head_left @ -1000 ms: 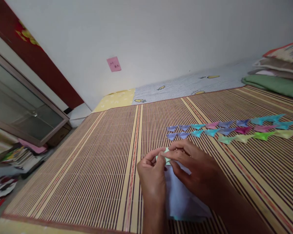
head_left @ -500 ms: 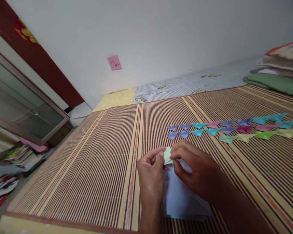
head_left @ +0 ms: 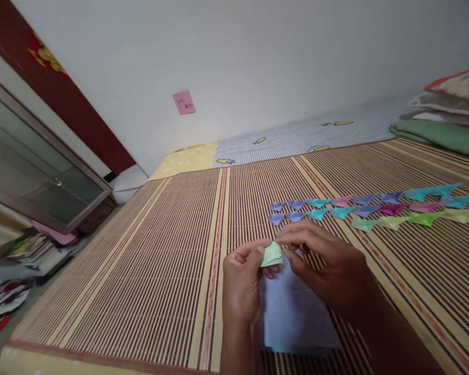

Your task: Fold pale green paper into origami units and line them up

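A small piece of light green folded paper (head_left: pixel 272 254) is held up in front of me. My left hand (head_left: pixel 244 276) pinches its left side between thumb and fingers. At the paper's right edge, the fingertips of my right hand (head_left: pixel 324 260) close in on its upper corner, thumb slightly lower. Beneath both hands lies a stack of pale lavender paper sheets (head_left: pixel 297 317), with a turquoise edge showing at the bottom. Part of the stack is hidden by my right hand.
Two rows of colourful folded paper pieces (head_left: pixel 392 208) lie beyond my right hand on the striped bamboo mat (head_left: pixel 172 271). Folded bedding (head_left: pixel 441 135) is piled at the far right, against the wall. A glass-fronted cabinet (head_left: pixel 42 156) stands left, near stacked books (head_left: pixel 31 252).
The green paper has shifted slightly right and tilted, with more of its face showing. My right hand's fingers have spread a little and moved right along its edge.
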The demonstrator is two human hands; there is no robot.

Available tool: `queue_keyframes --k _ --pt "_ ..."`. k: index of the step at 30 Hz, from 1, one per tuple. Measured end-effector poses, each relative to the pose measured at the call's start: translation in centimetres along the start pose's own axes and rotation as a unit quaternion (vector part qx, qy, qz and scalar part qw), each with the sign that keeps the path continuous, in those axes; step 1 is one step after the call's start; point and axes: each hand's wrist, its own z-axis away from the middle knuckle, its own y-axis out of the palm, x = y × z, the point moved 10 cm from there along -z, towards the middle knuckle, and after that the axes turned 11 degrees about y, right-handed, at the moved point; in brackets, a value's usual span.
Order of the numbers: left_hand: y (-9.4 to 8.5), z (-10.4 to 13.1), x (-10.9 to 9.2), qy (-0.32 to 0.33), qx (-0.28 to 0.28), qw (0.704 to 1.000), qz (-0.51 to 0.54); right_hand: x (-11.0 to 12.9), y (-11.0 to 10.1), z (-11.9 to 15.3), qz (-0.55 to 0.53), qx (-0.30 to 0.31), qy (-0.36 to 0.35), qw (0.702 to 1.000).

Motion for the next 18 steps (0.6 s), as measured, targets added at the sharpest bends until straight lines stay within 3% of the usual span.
queue_keyframes --k 5,9,12,18 --pt "0.7 0.3 1.1 -0.057 0.014 0.997 0.049 -0.2 0.9 -0.2 -0.024 0.085 0.002 0.996" --pt "1.2 0.5 1.3 -0.058 0.040 0.997 0.039 -0.3 0.6 -0.2 -0.029 0.076 0.007 0.997" --pt "1.3 0.6 0.8 -0.027 0.070 0.997 -0.034 -1.1 0.6 -0.1 -0.046 0.061 0.043 0.996" --pt "-0.3 0.7 -3.3 0.118 0.019 0.976 -0.179 -2.5 0.6 0.0 -0.038 0.041 0.127 0.990"
